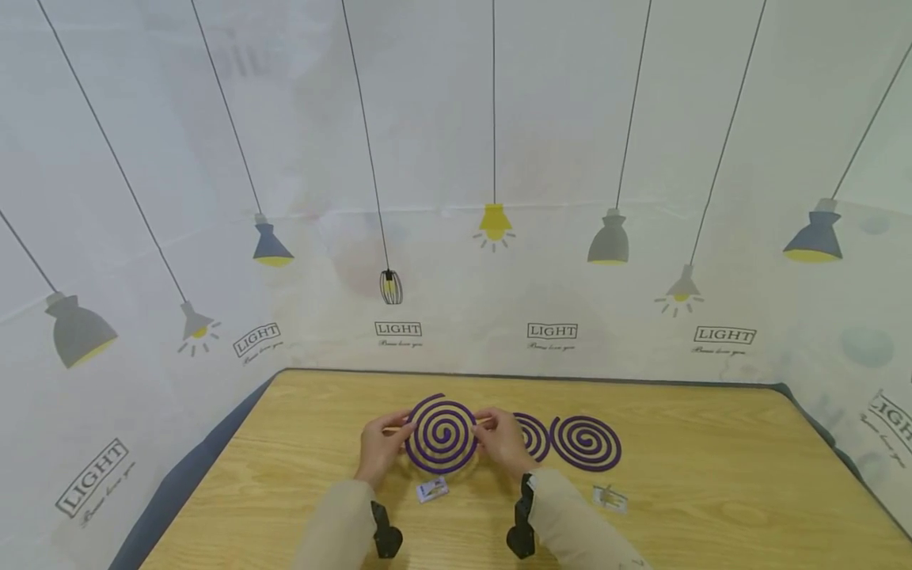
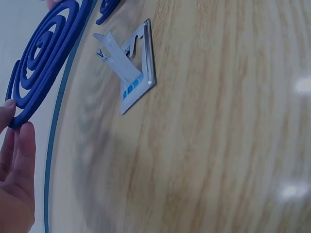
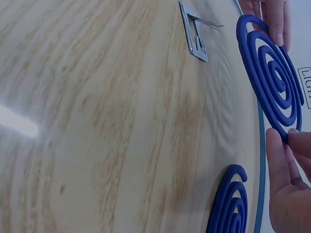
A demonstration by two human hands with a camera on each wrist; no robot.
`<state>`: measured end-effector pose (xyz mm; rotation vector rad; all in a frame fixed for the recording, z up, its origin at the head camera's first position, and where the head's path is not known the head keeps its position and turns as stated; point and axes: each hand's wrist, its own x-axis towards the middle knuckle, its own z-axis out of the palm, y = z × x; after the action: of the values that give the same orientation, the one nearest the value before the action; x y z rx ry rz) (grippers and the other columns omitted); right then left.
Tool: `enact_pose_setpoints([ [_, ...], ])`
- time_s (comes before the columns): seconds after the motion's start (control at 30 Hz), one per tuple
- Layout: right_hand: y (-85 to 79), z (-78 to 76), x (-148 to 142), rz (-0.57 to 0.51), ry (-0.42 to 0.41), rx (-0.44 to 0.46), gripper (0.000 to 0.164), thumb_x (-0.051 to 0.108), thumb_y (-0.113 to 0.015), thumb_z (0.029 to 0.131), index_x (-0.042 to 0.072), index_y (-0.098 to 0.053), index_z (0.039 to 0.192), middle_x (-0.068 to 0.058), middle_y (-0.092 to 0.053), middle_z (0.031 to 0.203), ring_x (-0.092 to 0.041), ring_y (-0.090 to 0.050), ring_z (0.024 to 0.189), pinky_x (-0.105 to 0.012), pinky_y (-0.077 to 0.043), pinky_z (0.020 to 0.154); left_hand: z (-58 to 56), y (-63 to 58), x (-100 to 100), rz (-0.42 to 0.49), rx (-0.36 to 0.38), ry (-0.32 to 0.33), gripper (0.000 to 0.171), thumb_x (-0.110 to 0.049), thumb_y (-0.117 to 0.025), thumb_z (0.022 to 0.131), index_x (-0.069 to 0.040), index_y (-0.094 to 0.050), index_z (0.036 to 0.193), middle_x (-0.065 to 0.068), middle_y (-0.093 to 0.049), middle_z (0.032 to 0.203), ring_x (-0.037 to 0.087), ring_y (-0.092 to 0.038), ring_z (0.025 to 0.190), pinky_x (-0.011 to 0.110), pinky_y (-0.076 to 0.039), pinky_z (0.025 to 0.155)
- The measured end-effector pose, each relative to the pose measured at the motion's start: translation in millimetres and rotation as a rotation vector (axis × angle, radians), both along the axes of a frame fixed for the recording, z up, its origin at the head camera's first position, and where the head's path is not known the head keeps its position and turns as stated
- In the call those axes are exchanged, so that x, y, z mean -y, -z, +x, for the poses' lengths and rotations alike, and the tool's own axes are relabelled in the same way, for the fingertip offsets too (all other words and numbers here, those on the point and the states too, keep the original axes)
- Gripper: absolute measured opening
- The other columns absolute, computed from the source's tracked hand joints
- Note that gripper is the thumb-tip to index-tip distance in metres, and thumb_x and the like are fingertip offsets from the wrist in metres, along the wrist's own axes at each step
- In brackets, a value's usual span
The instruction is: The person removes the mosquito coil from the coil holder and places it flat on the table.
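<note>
A dark purple mosquito coil (image 1: 445, 435) is raised over the table, tilted with its spiral face toward the head camera. My left hand (image 1: 379, 450) pinches its left edge between thumb and fingers. On the opposite edge, my right hand (image 1: 504, 445) pinches it the same way. Both wrist views show the coil, bluer there, clear of the tabletop. Just below it lies a small metal coil stand (image 1: 432, 489), with a bent-up tongue visible in the left wrist view (image 2: 138, 82).
Two more coils lie flat to the right: one coil (image 1: 543, 437) partly hidden behind my right hand, the other coil (image 1: 586, 442) beside it. A second metal stand (image 1: 610, 498) lies nearer me. The wooden table (image 1: 712, 443) ends at a printed curtain (image 1: 456, 261).
</note>
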<state>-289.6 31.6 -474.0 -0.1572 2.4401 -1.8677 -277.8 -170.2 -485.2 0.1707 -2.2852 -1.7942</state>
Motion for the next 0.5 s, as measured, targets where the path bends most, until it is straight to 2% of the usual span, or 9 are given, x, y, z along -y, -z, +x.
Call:
enact_pose_setpoints([
  [0.17, -0.1, -3.8, -0.7, 0.031, 0.013, -0.003, 0.022, -0.001, -0.056, 0.083, -0.007, -0.056, 0.104, -0.012, -0.057, 0.08, -0.034, -0.059, 0.069, -0.039, -0.053, 0.06, -1.4, -2.2, -3.0, 0.006, 0.001, -0.006, 0.025, -0.003, -0.063, 0.079, 0.002, -0.064, 0.103, 0.014, -0.06, 0.088, 0.017, -0.058, 0.07, 0.027, -0.053, 0.055],
  [0.5, 1.6, -6.3, 2.0, 0.047, 0.034, 0.008, 0.017, 0.0, -0.057, 0.082, -0.008, -0.057, 0.097, -0.011, -0.055, 0.079, -0.03, -0.06, 0.069, -0.036, -0.053, 0.061, -3.1, 1.1, -1.5, 0.045, 0.048, -0.031, 0.023, 0.001, -0.063, 0.078, 0.006, -0.063, 0.1, 0.015, -0.06, 0.089, 0.016, -0.058, 0.07, 0.025, -0.052, 0.057],
])
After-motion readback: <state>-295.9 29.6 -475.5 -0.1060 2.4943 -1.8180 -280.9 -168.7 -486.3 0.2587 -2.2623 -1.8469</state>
